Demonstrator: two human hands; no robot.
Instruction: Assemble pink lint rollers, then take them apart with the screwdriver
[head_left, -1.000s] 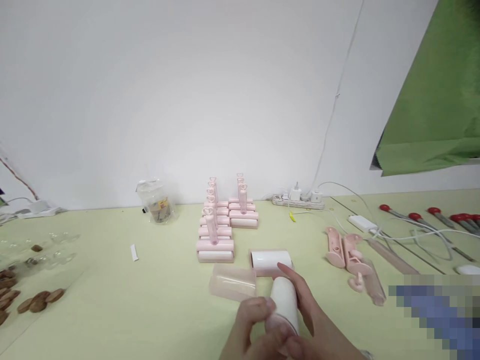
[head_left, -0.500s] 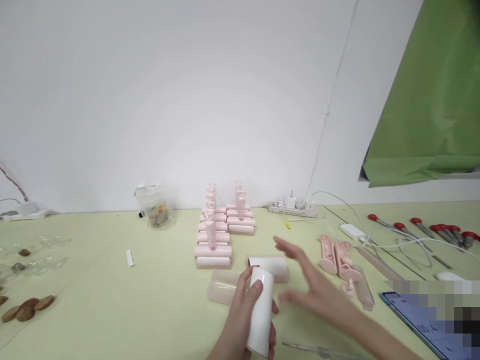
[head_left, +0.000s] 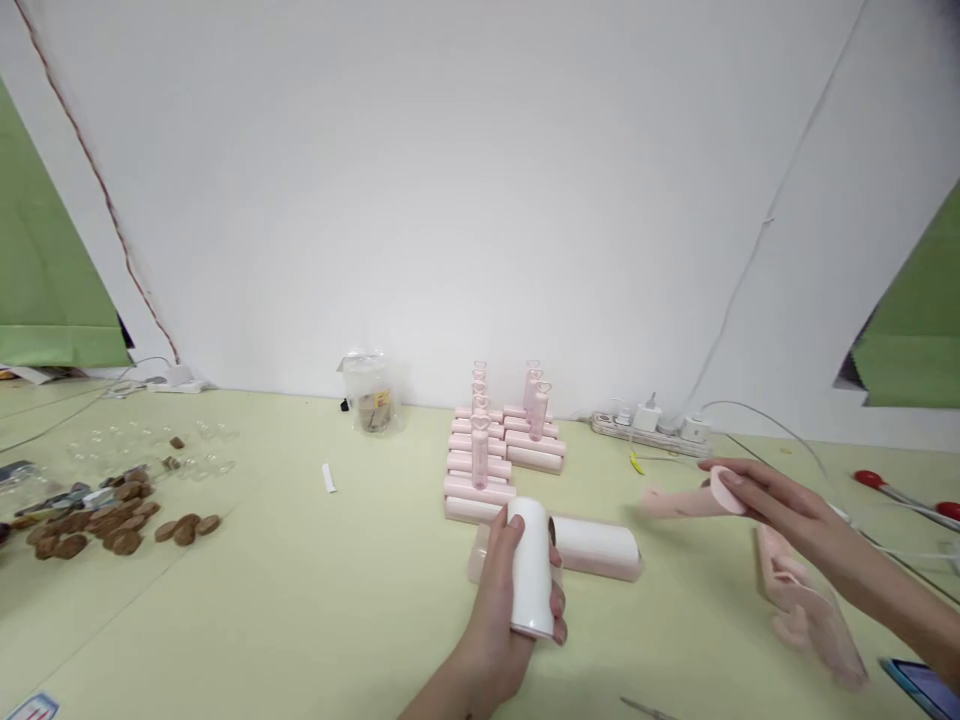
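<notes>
My left hand (head_left: 496, 600) is wrapped round a white lint roller refill roll (head_left: 530, 565), held tilted above the table. Off to the right, my right hand (head_left: 776, 500) grips a pale pink half-shell (head_left: 682, 502) by its rounded end; motion blurs the shell's far end. Another white roll (head_left: 598, 545) lies in a clear cover just beyond my left hand. A second clear cover (head_left: 477, 562) is partly hidden by that hand. Below my right forearm lie the other pink shell part (head_left: 780, 570) and a clear pinkish handle piece (head_left: 838, 645), both blurred.
Two rows of pink lint rollers (head_left: 480, 490) stand near the wall. A power strip (head_left: 652, 435) with cables is behind at right, near red-tipped tools (head_left: 870, 480). Brown pieces (head_left: 120, 520) lie left; a bagged cup (head_left: 373, 405) stands at the back. A phone (head_left: 926, 685) shows lower right.
My right hand has moved right and picked up a pink half-shell from the table. My left hand still holds the white roll. The view has turned left.
</notes>
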